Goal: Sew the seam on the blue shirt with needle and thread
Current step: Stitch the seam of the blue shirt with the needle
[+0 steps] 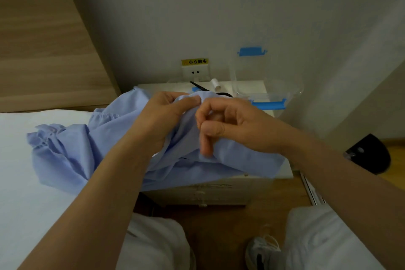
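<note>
The left hand [162, 116] grasps a raised fold of the light blue cotton shirt [65, 155], with the thumb on top. The right hand [236, 125] meets this fold with thumb and forefinger pressed in a pinch. The needle and thread are too fine to see, so I cannot tell what it grips. I judge that a stitch is being made: the left hand should keep the seam taut, and the right should pull gently so that the cloth does not pucker. The shirt lies under both hands over a white bedside cabinet [208, 193]. Behind the hands lie a white thread spool [215, 84] and black scissors [200, 87].
</note>
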Motion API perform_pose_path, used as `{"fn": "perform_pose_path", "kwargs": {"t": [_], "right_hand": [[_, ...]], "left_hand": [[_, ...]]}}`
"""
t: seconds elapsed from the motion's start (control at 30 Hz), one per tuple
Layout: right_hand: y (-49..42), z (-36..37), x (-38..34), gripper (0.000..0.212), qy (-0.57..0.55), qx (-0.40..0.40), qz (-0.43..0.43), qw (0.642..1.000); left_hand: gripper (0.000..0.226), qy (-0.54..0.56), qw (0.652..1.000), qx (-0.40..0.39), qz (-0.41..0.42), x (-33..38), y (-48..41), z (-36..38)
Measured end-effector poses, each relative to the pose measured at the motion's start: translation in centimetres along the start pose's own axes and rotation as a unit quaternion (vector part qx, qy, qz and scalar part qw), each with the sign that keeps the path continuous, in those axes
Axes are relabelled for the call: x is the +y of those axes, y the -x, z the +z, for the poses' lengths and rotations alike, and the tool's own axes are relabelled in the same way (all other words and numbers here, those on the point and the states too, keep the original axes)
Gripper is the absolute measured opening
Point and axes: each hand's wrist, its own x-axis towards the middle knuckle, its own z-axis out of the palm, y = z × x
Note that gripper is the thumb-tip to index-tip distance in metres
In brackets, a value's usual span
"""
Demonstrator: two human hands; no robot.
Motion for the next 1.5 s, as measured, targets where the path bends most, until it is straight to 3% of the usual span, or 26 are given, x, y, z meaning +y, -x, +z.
{"fn": "perform_pose_path", "kwargs": {"t": [0.1, 0.2, 0.27, 0.37, 0.43, 0.5, 0.7, 1.0, 1.1, 1.2, 1.37, 1.5], "right_hand": [[0.5, -0.7, -0.3, 0.010, -0.101, -0.183, 0.115, 0.971], [0.8, -1.2, -0.9, 0.017, -0.150, -0.250, 0.137, 0.947], [0.9, -1.6, -1.1, 0.011, -0.138, -0.198, 0.133, 0.961], [0.3, -1.6, -0.8, 0.009, -0.094, 0.038, 0.100, 0.990], [-0.3, -1.8, -0.2, 0.020, -0.063, 0.216, 0.082, 0.971], [-0.6, -2.1, 0.2, 0.025, -0.024, 0.299, 0.089, 0.950], [-0.6, -1.7, 0.6, 0.010, 0.081, 0.257, 0.113, 0.956], [-0.6, -2.2, 0.7, 0.024, 0.162, 0.306, 0.126, 0.930], [-0.7, -2.1, 0.5, 0.014, 0.129, 0.289, 0.109, 0.942], [-0.6, -1.8, 0.4, 0.018, 0.090, 0.253, 0.093, 0.959], [-0.4, -2.3, 0.7, 0.013, 0.110, 0.244, 0.094, 0.959], [-0.4, -2.5, 0.6, 0.009, 0.107, 0.248, 0.105, 0.957]], "left_hand": [[0.052, -0.026, 0.999, 0.039, -0.007, -0.4, -0.5, -0.2], [0.046, -0.024, 0.998, 0.056, -0.010, -0.4, -0.4, -0.1], [0.041, -0.016, 0.998, 0.055, -0.004, -0.2, -0.2, -0.1], [0.032, -0.005, 0.999, 0.036, 0.000, -0.1, -0.2, -0.2], [0.030, -0.003, 1.000, 0.029, 0.004, -0.1, -0.2, -0.4], [0.026, -0.001, 1.000, 0.023, 0.002, 0.0, -0.2, -0.4], [0.024, -0.016, 1.000, -0.020, 0.018, 0.3, 0.0, -0.6], [0.019, -0.060, 0.997, -0.047, 0.021, 0.3, -0.1, -2.1], [0.015, -0.078, 0.995, -0.049, 0.030, 0.1, -0.2, -2.2], [0.016, -0.092, 0.993, -0.052, 0.044, 0.1, -0.1, -1.8], [0.022, -0.117, 0.991, -0.058, 0.041, 0.1, -0.2, -2.3], [0.019, -0.173, 0.983, -0.004, 0.054, 0.0, -0.3, -2.6]]}}
